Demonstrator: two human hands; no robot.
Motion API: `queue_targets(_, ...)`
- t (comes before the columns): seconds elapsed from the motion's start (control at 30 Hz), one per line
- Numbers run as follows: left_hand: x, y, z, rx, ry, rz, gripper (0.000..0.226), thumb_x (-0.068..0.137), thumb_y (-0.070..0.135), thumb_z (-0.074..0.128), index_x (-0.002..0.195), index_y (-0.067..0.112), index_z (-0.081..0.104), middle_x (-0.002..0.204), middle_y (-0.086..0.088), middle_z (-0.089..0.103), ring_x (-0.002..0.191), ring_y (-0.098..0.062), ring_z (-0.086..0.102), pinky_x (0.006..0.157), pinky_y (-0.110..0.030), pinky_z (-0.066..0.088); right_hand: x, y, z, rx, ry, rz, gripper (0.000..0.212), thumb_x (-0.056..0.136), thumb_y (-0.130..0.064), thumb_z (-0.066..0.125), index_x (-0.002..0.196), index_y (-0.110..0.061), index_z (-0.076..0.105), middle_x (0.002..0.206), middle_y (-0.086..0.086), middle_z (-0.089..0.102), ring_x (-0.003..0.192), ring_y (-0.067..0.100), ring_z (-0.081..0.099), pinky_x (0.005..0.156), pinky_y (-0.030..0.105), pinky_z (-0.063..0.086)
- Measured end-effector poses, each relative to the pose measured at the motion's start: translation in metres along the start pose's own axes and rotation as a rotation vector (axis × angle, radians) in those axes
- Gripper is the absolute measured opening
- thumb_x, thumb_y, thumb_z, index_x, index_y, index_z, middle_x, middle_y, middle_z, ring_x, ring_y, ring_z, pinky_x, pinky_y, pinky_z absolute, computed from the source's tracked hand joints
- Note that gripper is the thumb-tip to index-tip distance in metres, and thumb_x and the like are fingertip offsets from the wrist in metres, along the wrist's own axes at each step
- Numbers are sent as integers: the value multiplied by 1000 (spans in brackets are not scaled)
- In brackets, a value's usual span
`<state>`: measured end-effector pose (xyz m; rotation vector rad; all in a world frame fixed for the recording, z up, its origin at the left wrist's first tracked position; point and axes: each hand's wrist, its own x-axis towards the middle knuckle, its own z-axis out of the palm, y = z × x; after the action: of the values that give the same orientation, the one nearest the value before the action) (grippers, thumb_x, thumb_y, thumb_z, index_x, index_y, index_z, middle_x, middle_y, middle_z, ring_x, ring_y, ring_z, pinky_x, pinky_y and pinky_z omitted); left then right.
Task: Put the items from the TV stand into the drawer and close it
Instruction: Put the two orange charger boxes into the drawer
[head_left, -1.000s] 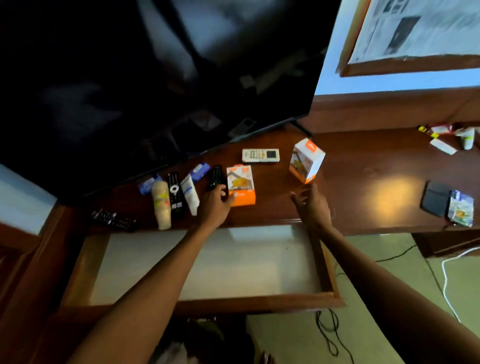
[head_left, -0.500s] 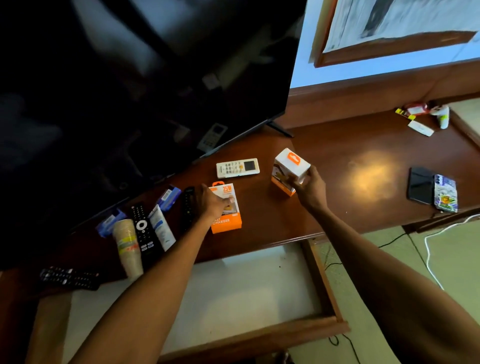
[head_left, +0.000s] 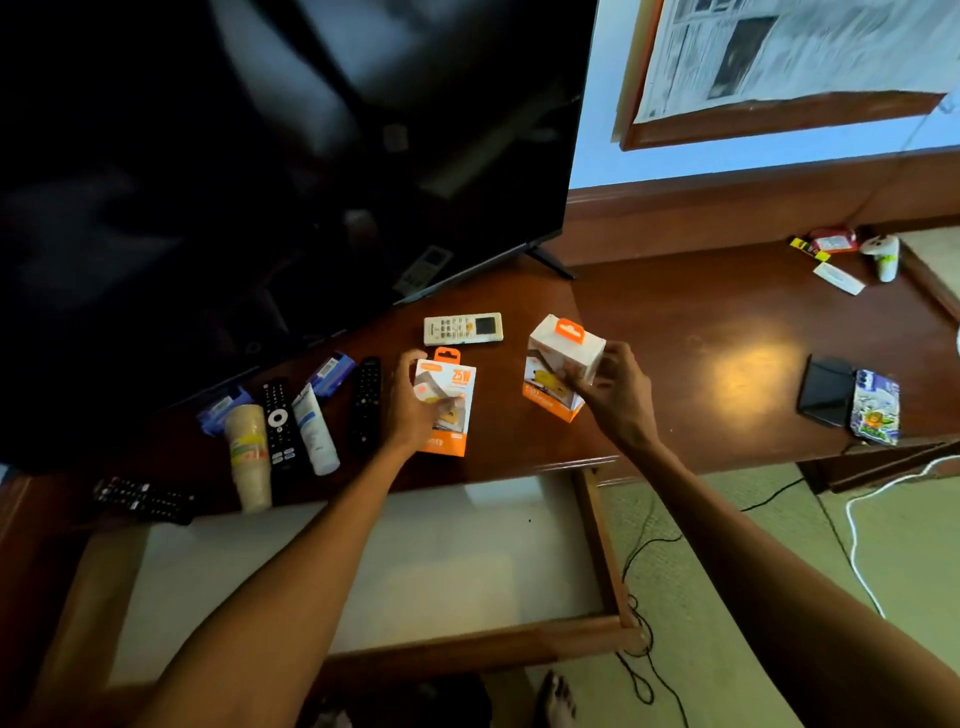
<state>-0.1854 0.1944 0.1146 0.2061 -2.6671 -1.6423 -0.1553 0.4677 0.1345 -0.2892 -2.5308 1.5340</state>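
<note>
We have each hand on a box above the open, bare drawer: left hand clasps the flat charger box, right hand the cube box, lifted clear for dropping in.

Two orange-and-white boxes sit mid-frame on the glossy reddish-brown tabletop. A white remote lies above them, black remotes at left. The drawer is pale cream inside. Lower right, the floor is green.
</note>
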Motion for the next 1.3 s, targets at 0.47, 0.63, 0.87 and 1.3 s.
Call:
queue_targets(0.47, -186, -67, -27, 25, 55, -161, 73, 67, 27, 88, 127, 24, 48, 122, 5, 61, 109, -8, 57, 73, -12, 49, -138, 50, 27, 3, -242, 156, 56, 58, -62, 84, 97, -29, 62, 89, -14, 73, 80, -1, 70, 67, 28, 59)
queue_targets(0.63, -186, -102, -13, 70, -25, -303, 76, 68, 27, 87, 131, 25, 44, 133, -4, 58, 119, -22, 56, 78, -24, 47, -157, 75, 51, -1, -236, 284, 54, 63, -65, 79, 97, -25, 67, 93, -14, 73, 87, 0, 70, 75, 24, 59)
queue_targets(0.87, -154, -142, 27, 105, -23, -348, 79, 62, 26, 91, 127, 19, 45, 126, -4, 62, 114, -21, 58, 77, -25, 47, -145, 110, 79, -135, -246, 370, 55, 72, -58, 74, 108, -17, 67, 103, -4, 73, 93, 10, 69, 76, 27, 52)
queue_targets(1.3, -136, -157, 65, 182, 26, -375, 84, 57, 51, 87, 125, 28, 44, 119, 1, 67, 108, -19, 63, 79, -31, 55, -135, 131, 109, -262, -278, 400, 42, 90, -37, 64, 122, -10, 59, 115, 13, 71, 99, 28, 69, 70, 31, 53)
